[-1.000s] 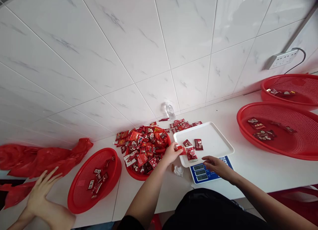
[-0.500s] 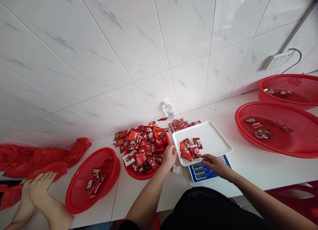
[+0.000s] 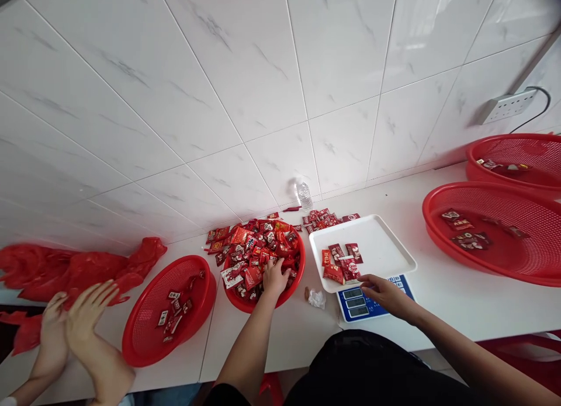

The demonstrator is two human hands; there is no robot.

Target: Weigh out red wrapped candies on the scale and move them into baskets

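Observation:
My left hand (image 3: 275, 279) is over the heaped red basket (image 3: 301, 271), fingers spread and touching the small red snack packets (image 3: 253, 276) in it. Whether it grips one of them does not show clearly. My right hand (image 3: 382, 294) is at the near edge of the white tray (image 3: 385, 245), fingers stretched out with the thumb apart and nothing visible in them. Several red packets (image 3: 336, 273) lie at the tray's left end. Under the tray is a blue scale (image 3: 358, 304) with dark displays.
Crumpled clear plastic (image 3: 317, 299) lies beside a small brown piece (image 3: 307, 293). A clear bottle (image 3: 303, 194) and loose packets (image 3: 322, 219) are by the wall. Red baskets stand left (image 3: 131, 330) and right (image 3: 438, 242). Another person's hands (image 3: 85, 318) hold red plastic bags (image 3: 87, 271).
My left hand has moved left from beside the tray into the heaped basket. The small brown piece now shows beside the crumpled plastic. My right hand has stayed at the tray edge.

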